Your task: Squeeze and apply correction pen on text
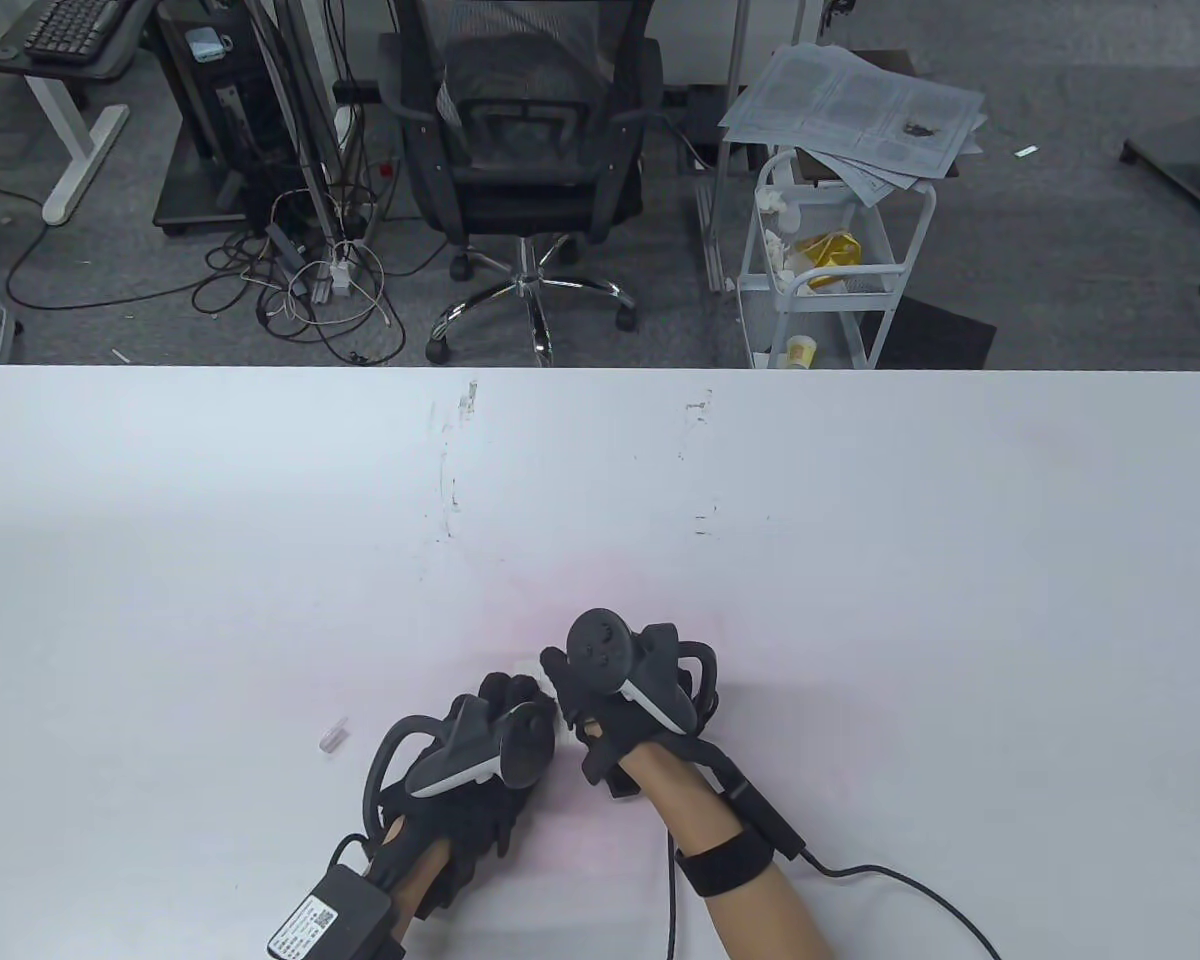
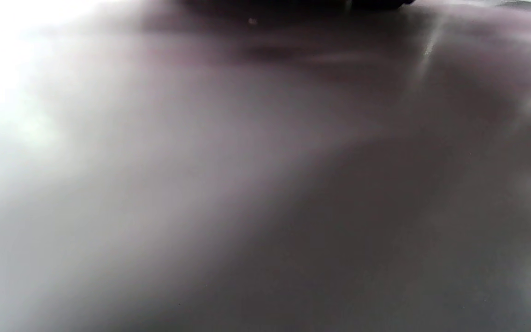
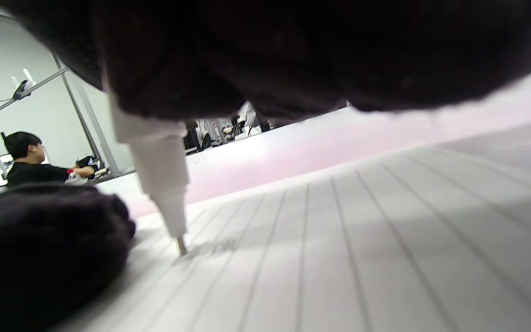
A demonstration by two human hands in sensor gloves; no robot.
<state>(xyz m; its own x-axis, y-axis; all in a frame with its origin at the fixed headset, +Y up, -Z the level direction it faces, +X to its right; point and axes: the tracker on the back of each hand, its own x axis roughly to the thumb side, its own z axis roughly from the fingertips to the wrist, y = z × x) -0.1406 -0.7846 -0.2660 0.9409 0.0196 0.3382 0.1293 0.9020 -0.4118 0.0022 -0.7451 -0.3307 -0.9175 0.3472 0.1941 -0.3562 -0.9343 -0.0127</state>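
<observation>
My right hand (image 1: 600, 700) grips a white correction pen (image 3: 159, 175), nib down. In the right wrist view its metal tip touches a lined white paper (image 3: 362, 240) at the left end of some faint grey writing (image 3: 215, 249). My left hand (image 1: 490, 740) rests palm down just left of the right hand, its gloved fingers (image 3: 39, 244) lying on the paper beside the tip. In the table view the two hands hide nearly all of the paper and the pen. A small clear cap (image 1: 333, 735) lies on the table left of my left hand. The left wrist view is a blur of table surface.
The white table (image 1: 860, 560) has faint scuff marks at its middle. Beyond its far edge stand an office chair (image 1: 525, 150) and a white cart (image 1: 830, 260) with papers on top. A black cable (image 1: 900, 880) trails from my right wrist.
</observation>
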